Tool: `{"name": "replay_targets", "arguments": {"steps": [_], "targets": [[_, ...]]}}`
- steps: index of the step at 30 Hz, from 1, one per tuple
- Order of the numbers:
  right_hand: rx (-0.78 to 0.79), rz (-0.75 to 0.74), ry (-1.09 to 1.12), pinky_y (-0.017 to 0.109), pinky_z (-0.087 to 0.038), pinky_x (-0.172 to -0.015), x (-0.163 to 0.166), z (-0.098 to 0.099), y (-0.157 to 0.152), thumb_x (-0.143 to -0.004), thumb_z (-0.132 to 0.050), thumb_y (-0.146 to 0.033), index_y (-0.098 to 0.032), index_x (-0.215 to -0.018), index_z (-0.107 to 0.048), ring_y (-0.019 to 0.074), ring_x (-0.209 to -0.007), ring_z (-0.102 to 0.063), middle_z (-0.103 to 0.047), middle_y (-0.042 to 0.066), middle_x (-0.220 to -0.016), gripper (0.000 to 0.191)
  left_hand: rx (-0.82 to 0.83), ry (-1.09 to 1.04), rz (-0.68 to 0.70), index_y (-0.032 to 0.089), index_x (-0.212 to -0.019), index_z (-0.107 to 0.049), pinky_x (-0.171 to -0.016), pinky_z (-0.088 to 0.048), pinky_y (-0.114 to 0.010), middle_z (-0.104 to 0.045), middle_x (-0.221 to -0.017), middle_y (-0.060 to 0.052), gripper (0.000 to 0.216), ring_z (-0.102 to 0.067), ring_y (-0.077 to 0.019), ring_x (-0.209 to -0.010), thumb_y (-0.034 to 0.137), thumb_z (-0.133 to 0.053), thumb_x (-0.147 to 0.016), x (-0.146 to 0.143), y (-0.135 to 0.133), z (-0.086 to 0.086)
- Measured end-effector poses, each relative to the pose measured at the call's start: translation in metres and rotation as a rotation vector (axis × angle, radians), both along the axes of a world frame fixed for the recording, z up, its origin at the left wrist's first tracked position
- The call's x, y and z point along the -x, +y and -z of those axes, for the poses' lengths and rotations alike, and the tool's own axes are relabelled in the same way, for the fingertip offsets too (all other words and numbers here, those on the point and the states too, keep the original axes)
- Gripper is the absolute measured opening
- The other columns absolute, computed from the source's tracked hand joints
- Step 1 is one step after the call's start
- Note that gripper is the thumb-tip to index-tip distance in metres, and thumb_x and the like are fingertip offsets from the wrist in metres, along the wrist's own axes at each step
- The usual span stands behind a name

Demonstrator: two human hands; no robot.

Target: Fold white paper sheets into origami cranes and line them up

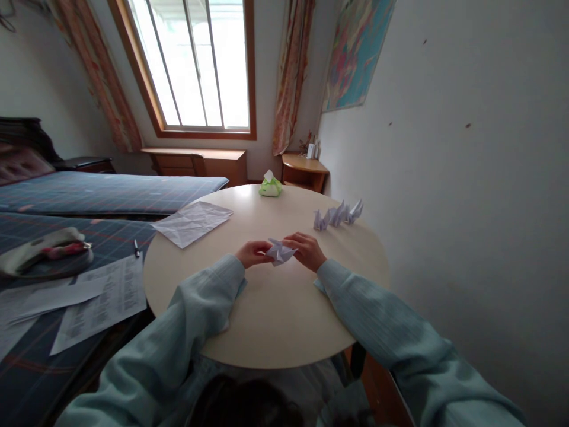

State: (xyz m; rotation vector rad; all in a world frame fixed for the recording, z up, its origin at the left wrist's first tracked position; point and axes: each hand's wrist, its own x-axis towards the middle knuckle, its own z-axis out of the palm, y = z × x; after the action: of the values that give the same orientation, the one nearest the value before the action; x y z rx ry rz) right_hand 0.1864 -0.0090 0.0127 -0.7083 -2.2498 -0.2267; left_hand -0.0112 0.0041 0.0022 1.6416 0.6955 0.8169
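Between my two hands, a folded white paper figure (281, 252) with pointed flaps is held just above the round table (267, 320). My left hand (255, 254) pinches its left side, and my right hand (306, 250) grips its right side with the fingers curled over the edge. Farther back on the right, several finished-looking folded paper figures (338, 214) stand in a row. Creased white sheets of paper (195, 222) lie at the table's left edge. Some of the fingertips are hidden behind the paper.
A green tissue pack (271, 184) stands at the table's far edge. To the left, a bed (111, 193) holds printed sheets (104, 302), a pen (136, 248) and a pale bag-like item (48, 252). The wall (466, 196) runs close along the right side.
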Motion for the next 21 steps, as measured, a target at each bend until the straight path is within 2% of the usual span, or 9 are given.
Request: {"name": "replay_targets", "arguments": {"steps": [6,12,15,17,21], "targets": [[-0.039,0.058,-0.015,0.026,-0.039,-0.066,0.003,0.001,-0.003,-0.078,-0.039,-0.019,-0.021,-0.087,-0.058,0.0137,-0.070,-0.052,-0.062,0.003,-0.079,0.022,0.005,-0.022,0.006,0.009,-0.071,-0.058,-0.070,-0.045,-0.028,-0.060,-0.069,-0.003,0.037,-0.055,-0.0137,-0.070,0.033,-0.071,-0.047,0.000,0.000,-0.002],[0.109,0.101,0.003,0.023,-0.038,-0.066,0.003,0.002,-0.001,-0.075,-0.037,-0.011,-0.018,-0.093,-0.055,0.0134,-0.071,-0.054,-0.062,0.005,-0.081,0.027,-0.084,-0.020,-0.056,0.009,-0.073,-0.058,-0.068,-0.045,-0.028,-0.060,-0.068,-0.002,0.036,-0.055,-0.0135,-0.068,0.035,-0.070,-0.049,0.001,0.007,0.004],[0.281,0.136,0.003,0.020,-0.036,-0.057,0.002,0.005,0.002,-0.073,-0.040,-0.011,-0.016,-0.083,-0.056,0.0110,-0.059,-0.053,-0.061,0.002,-0.066,0.020,-0.153,0.003,-0.127,0.009,-0.073,-0.059,-0.065,-0.046,-0.027,-0.059,-0.069,-0.003,0.037,-0.055,-0.0139,-0.068,0.036,-0.069,-0.049,0.002,0.009,0.007],[0.435,0.119,0.022,0.018,-0.033,-0.051,0.002,0.006,0.004,-0.073,-0.040,-0.013,-0.015,-0.070,-0.056,0.0086,-0.050,-0.049,-0.056,-0.001,-0.053,0.016,-0.213,0.020,-0.181,0.010,-0.072,-0.059,-0.063,-0.046,-0.026,-0.059,-0.071,-0.004,0.036,-0.055,-0.0140,-0.068,0.036,-0.069,-0.050,0.002,0.010,0.007],[0.806,-0.007,0.109,0.017,-0.028,-0.043,0.003,0.006,0.006,-0.078,-0.037,-0.026,-0.014,-0.052,-0.046,0.0050,-0.037,-0.038,-0.042,-0.005,-0.038,0.030,-0.306,0.071,-0.225,0.010,-0.069,-0.059,-0.060,-0.046,-0.025,-0.057,-0.072,-0.005,0.030,-0.054,-0.0136,-0.068,0.036,-0.066,-0.055,0.005,0.008,0.003]]}}
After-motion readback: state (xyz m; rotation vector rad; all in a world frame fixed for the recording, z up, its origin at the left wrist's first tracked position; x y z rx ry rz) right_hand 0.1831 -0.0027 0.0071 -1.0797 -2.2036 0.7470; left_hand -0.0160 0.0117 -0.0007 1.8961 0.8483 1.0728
